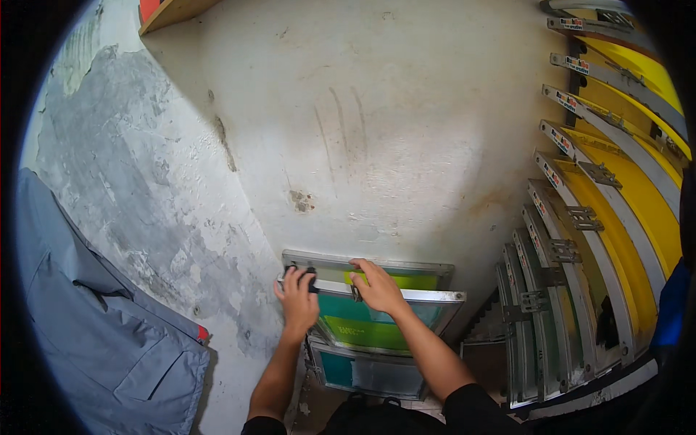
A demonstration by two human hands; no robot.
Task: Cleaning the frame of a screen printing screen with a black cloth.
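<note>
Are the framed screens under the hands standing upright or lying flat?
Upright: the framed screens stand on edge against the wall, with both hands on their top rails.

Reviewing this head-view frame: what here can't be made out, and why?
- Left hand: fingers curl over a black part at the corner of the middle frame; what that part is stays hidden.
- Lowest frame: bottom edge is covered by the person's dark sleeves.
- Rack of yellow screens: cut off by the picture's dark right rim.
- Labels on the rack's frames: too small to read.
- Grey garment: cut off at the left rim.
</note>
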